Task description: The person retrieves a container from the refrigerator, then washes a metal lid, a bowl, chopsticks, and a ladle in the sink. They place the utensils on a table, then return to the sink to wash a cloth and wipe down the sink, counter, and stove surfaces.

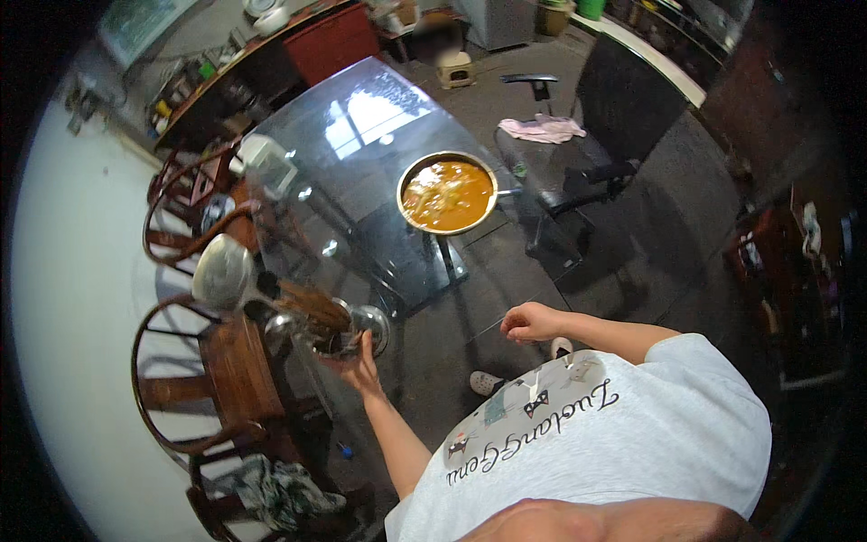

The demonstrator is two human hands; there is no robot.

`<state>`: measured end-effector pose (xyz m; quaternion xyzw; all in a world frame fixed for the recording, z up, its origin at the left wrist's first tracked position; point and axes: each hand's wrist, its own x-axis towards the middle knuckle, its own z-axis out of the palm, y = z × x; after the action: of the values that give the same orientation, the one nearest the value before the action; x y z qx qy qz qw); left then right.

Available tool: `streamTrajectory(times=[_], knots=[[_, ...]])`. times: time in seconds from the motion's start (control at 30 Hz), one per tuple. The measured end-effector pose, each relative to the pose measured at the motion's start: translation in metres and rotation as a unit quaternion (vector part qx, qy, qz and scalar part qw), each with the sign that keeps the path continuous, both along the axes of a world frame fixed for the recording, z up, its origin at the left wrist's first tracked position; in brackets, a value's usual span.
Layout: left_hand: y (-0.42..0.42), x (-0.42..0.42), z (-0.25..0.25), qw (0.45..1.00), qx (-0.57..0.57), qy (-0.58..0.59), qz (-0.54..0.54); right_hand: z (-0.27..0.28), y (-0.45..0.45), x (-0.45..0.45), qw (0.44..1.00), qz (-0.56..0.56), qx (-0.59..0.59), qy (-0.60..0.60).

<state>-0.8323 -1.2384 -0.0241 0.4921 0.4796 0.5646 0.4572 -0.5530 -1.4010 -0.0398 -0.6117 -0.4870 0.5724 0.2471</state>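
Observation:
My left hand point(359, 369) grips a metal utensil holder point(336, 347) at the near left part of the glass tabletop. A bundle of brown chopsticks point(315, 305) sticks out of it, tilted to the left. A large shiny ladle or serving spoon head point(222, 272) reaches out beyond them. Part of the holder is hidden by my fingers and blur. My right hand point(533, 322) hangs in front of my body, fingers loosely curled around nothing. Farther along the table, a round metal pan point(447, 227) holds orange-brown soup with pieces in it; its handle point(509, 192) points right.
The glass-topped table point(366, 88) stretches away from me. Wooden armchairs point(237, 366) line its left side, one bearing a crumpled cloth point(278, 491). A white container point(267, 162) stands at its left edge. On the right, a black office chair point(626, 101) carries a pink cloth point(542, 129).

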Motion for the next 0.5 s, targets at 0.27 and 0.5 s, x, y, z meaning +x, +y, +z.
streamTrajectory(times=[0.27,0.5], knots=[[-0.053,-0.006,-0.072,0.922,0.06,0.334,0.186,-0.003,-0.063,0.073,0.994,-0.094,0.048,0.031],[-0.169,0.145,-0.066,0.987,0.022,0.11,-0.111,-0.036,-0.192,0.188,0.963,-0.258,0.032,0.069]])
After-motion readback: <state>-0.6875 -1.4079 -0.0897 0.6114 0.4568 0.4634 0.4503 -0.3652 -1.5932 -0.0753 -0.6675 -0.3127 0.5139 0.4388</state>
